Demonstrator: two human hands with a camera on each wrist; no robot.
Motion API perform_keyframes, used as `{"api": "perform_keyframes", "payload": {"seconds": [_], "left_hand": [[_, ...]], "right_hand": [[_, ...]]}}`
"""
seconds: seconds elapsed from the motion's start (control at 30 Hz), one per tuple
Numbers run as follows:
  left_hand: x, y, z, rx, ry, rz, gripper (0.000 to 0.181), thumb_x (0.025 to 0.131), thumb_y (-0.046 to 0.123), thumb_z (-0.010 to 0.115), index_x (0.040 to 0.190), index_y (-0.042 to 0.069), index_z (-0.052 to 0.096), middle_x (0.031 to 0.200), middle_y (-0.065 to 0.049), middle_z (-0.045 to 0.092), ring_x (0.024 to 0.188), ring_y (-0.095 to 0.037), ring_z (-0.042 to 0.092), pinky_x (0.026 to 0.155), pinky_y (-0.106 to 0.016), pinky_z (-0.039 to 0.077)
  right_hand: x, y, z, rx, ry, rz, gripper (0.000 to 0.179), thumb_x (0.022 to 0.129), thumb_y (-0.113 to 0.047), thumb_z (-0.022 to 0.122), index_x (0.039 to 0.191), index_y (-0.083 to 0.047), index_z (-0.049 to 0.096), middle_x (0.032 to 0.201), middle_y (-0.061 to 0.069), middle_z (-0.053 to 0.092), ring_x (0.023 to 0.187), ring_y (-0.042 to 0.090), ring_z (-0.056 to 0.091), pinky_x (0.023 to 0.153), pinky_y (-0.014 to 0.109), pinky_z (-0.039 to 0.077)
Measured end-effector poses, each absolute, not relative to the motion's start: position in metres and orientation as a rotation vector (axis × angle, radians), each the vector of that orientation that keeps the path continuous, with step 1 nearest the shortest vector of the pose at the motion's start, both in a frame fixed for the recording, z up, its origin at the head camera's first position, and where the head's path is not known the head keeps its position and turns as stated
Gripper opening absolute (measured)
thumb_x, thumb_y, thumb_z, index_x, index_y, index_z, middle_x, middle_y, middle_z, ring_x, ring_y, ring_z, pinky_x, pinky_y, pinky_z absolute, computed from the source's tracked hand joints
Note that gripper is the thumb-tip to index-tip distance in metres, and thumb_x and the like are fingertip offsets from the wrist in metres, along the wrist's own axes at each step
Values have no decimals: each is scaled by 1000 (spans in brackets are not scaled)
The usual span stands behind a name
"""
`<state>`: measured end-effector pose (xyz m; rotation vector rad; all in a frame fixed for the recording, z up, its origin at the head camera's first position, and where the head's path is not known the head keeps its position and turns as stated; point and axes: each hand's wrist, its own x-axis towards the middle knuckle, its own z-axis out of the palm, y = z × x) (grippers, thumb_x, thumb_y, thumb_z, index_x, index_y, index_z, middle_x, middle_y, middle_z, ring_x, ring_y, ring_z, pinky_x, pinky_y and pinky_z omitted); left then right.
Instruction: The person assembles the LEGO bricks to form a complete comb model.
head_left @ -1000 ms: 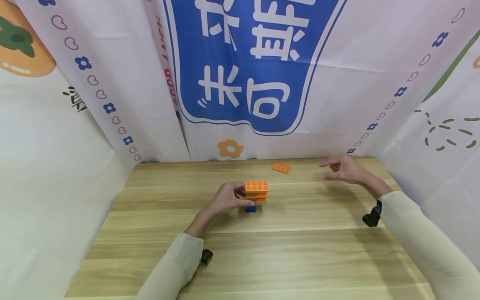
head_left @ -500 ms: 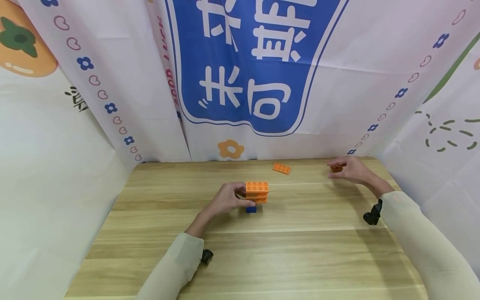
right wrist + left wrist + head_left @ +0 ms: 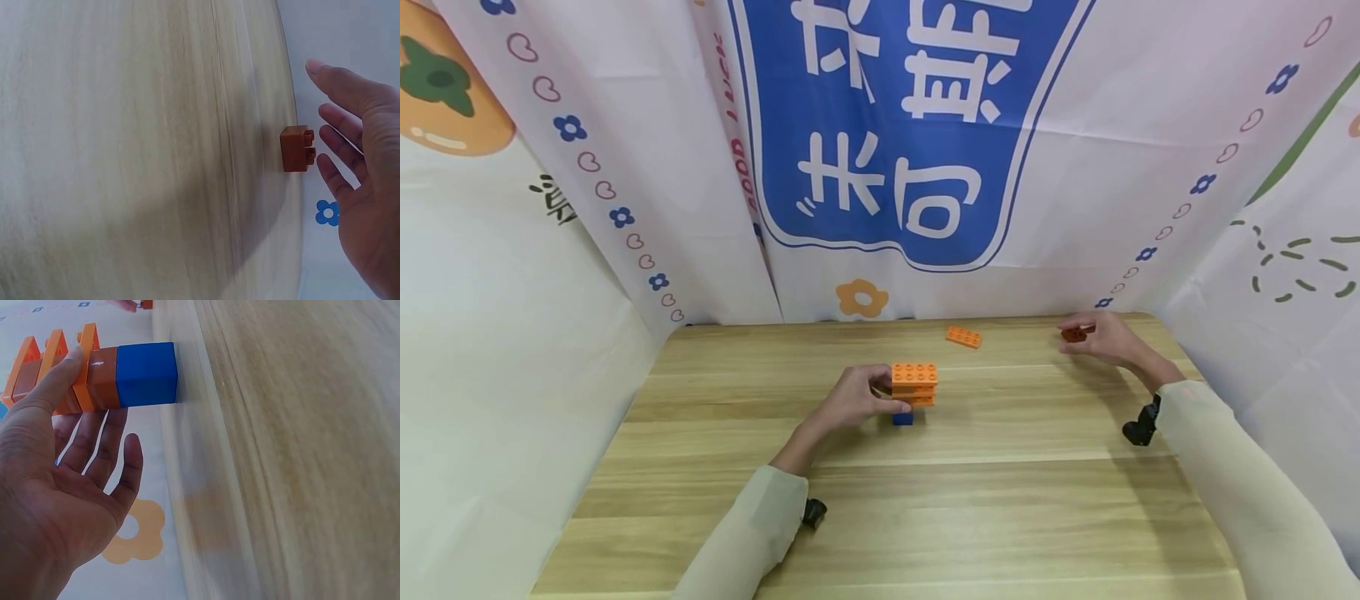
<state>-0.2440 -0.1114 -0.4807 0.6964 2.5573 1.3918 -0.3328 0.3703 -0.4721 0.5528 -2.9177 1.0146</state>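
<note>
A tower of toy building bricks stands near the middle of the table, with alternating orange plates and brown bricks over a blue brick. My left hand grips it from the left, thumb on the near side and other fingers partly hidden behind. At the far right, my right hand is spread around a small brown brick, which sits studs up on the table. In the right wrist view, a gap shows between the fingertips and this brick.
Behind the tower lies a loose orange plate, close to the table's back edge. A wooden table spans the space, with printed cloth hanging along its back and sides.
My right hand has shifted slightly right and come in around the brown brick. The left hand and the tower have stayed in place.
</note>
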Motion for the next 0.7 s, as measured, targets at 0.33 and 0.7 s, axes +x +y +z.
{"api": "perform_keyframes", "payload": {"seconds": [0.33, 0.7], "left_hand": [[-243, -111, -478, 689, 2554, 1387, 27, 86, 21, 91, 100, 10, 72, 100, -1, 75, 88, -14, 69, 80, -29, 60], [-243, -112, -479, 687, 2536, 1410, 27, 86, 23, 92, 97, 11, 70, 99, 1, 75, 86, -13, 68, 78, -29, 59]], "right_hand": [[-335, 375, -479, 496, -2892, 1063, 47, 90, -11, 87, 129, 7, 70, 124, 28, 72, 115, 44, 66, 103, 64, 49], [-335, 376, -478, 488, -2919, 1063, 52, 90, -5, 85, 135, 11, 65, 134, 34, 64, 121, 49, 63, 99, 61, 54]]}}
